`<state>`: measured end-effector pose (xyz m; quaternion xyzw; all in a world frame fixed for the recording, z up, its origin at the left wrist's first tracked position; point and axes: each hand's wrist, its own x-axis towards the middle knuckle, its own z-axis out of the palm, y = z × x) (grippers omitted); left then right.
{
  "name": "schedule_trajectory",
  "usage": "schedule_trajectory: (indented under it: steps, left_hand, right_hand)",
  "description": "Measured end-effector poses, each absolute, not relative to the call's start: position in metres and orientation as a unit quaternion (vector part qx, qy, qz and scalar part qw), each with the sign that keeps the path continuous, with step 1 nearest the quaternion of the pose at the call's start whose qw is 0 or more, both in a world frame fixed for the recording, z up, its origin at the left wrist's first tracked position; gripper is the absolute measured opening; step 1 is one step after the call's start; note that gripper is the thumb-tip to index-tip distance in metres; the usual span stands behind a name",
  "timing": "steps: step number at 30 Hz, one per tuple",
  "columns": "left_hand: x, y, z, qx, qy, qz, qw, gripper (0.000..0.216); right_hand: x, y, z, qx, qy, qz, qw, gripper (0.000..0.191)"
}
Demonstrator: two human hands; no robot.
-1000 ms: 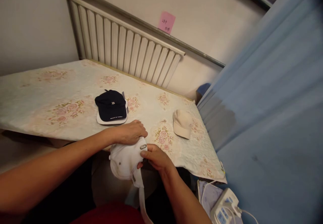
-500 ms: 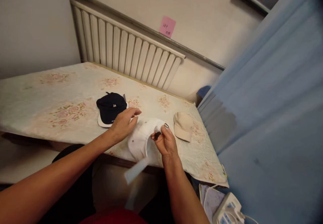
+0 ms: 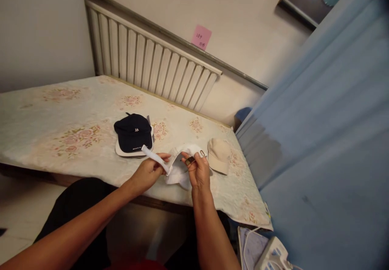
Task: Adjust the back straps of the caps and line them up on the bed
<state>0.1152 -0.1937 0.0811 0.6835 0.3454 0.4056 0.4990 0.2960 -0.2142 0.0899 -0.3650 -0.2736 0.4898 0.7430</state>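
I hold a white cap point(image 3: 182, 168) over the near edge of the floral table point(image 3: 60, 112). My left hand point(image 3: 148, 170) pinches the cap's white strap point(image 3: 154, 158), which sticks out to the left. My right hand point(image 3: 197, 170) grips the cap's back by its metal buckle point(image 3: 190, 160). A navy cap point(image 3: 133, 132) lies stacked on a white one just beyond my left hand. A beige cap point(image 3: 219, 154) rests on the table right of my right hand.
A white radiator point(image 3: 152, 59) runs along the wall behind the table, with a pink sticky note point(image 3: 201, 37) above it. A blue curtain point(image 3: 319, 140) hangs at the right. A white power strip point(image 3: 270, 256) lies low at the right.
The white cap has come up from below the table edge onto the table. My left hand has let go of the crown and taken the strap, pulling it out to the left.
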Motion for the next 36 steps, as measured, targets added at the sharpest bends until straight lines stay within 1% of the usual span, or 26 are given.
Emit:
schedule_trajectory:
  steps: [5,10,13,15,17,20,23,27,36]
  left_hand:
    - [0.112,-0.200,0.081,0.706,0.331,0.369,0.505,0.033]
    - [0.111,-0.203,0.081,0.689,0.282,0.389,0.543,0.025]
    - [0.111,-0.206,0.082,0.705,0.265,0.346,0.560,0.022]
    - [0.113,-0.207,0.083,0.728,0.281,0.311,0.542,0.022]
    - [0.118,-0.205,0.084,0.745,0.321,0.302,0.500,0.025]
    - [0.129,-0.199,0.083,0.746,0.396,0.330,0.423,0.023]
    - [0.141,-0.195,0.082,0.729,0.433,0.361,0.388,0.022]
    - [0.151,-0.197,0.082,0.701,0.453,0.381,0.397,0.025]
    - [0.160,-0.199,0.073,0.654,0.413,0.433,0.463,0.017]
  right_hand:
    - [0.291,-0.207,0.080,-0.351,-0.255,0.506,0.745,0.037]
    - [0.286,-0.203,0.079,-0.337,-0.240,0.517,0.749,0.035]
    - [0.286,-0.203,0.077,-0.331,-0.232,0.518,0.754,0.034]
    - [0.285,-0.203,0.077,-0.327,-0.224,0.521,0.756,0.034]
    - [0.284,-0.203,0.078,-0.321,-0.216,0.533,0.753,0.033]
    - [0.279,-0.206,0.083,-0.312,-0.193,0.554,0.748,0.030]
    - [0.272,-0.210,0.090,-0.323,-0.162,0.564,0.742,0.024]
    - [0.263,-0.217,0.097,-0.335,-0.147,0.559,0.744,0.016]
    - [0.259,-0.222,0.091,-0.324,-0.183,0.540,0.755,0.014]
